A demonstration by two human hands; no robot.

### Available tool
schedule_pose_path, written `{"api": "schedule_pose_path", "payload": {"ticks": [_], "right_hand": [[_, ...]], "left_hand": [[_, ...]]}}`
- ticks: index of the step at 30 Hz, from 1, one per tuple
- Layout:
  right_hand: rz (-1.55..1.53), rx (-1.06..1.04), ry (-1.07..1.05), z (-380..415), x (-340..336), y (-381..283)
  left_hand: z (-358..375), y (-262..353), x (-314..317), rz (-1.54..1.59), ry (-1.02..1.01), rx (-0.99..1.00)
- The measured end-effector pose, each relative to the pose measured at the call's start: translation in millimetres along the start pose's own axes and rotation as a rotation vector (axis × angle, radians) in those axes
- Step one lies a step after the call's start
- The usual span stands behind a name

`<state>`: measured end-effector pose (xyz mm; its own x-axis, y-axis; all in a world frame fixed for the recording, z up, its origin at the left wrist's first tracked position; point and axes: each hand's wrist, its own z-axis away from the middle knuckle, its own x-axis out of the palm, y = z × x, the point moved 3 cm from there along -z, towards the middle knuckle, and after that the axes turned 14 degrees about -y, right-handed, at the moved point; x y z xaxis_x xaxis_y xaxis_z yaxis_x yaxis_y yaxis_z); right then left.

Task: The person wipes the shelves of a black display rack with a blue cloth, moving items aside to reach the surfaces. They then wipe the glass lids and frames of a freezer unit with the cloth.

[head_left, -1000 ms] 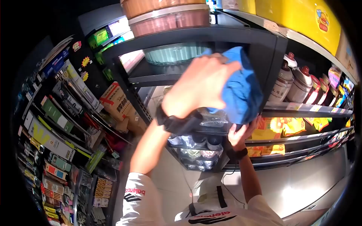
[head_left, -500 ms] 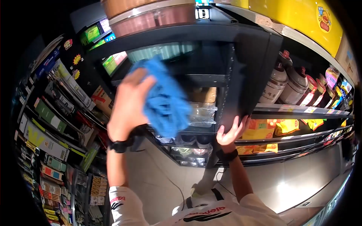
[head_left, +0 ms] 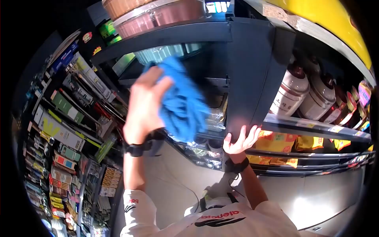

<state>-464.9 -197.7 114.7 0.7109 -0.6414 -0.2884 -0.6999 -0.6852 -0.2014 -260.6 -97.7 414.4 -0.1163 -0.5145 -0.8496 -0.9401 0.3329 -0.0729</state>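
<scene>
A bunched blue cloth (head_left: 182, 103) hangs from my left hand (head_left: 146, 106), whose fingers grip its upper left side in front of the dark shelf unit. Some blur covers the cloth and that hand. My right hand (head_left: 241, 140) has its fingers spread, palm up against the lower part of the black upright panel (head_left: 250, 71), with nothing in it. A dark band circles each wrist. Behind the cloth, a teal ribbed container (head_left: 160, 53) and clear plastic packs (head_left: 216, 118) stand on the shelves.
Large white jugs (head_left: 291, 93) with dark caps stand on the right shelf, above yellow bags (head_left: 276, 141). Round tubs (head_left: 160, 19) sit on top of the unit. Racks of packaged goods (head_left: 65, 130) line the left. A cable lies on the pale floor (head_left: 169, 177).
My left hand and the cloth have shifted slightly right in view. My right hand is a little lower on the panel. The view has turned, and the jugs look nearer.
</scene>
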Motion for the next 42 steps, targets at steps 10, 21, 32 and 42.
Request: {"api": "schedule_pose_path", "payload": {"ticks": [10, 21, 32, 42], "right_hand": [[-0.123, -0.027, 0.01, 11, 2, 4], [-0.094, -0.111, -0.064, -8, -7, 5], [-0.069, -0.113, -0.058, -7, -5, 3], [-0.038, -0.09, -0.061, -4, -4, 4]], "left_hand": [[-15, 65, 65, 0.05, 0.326, 0.125], [317, 67, 264, 1.129, 0.786, -0.891], [276, -30, 248, 0.597, 0.345, -0.76], [226, -57, 215, 0.266, 0.083, -0.77]]}}
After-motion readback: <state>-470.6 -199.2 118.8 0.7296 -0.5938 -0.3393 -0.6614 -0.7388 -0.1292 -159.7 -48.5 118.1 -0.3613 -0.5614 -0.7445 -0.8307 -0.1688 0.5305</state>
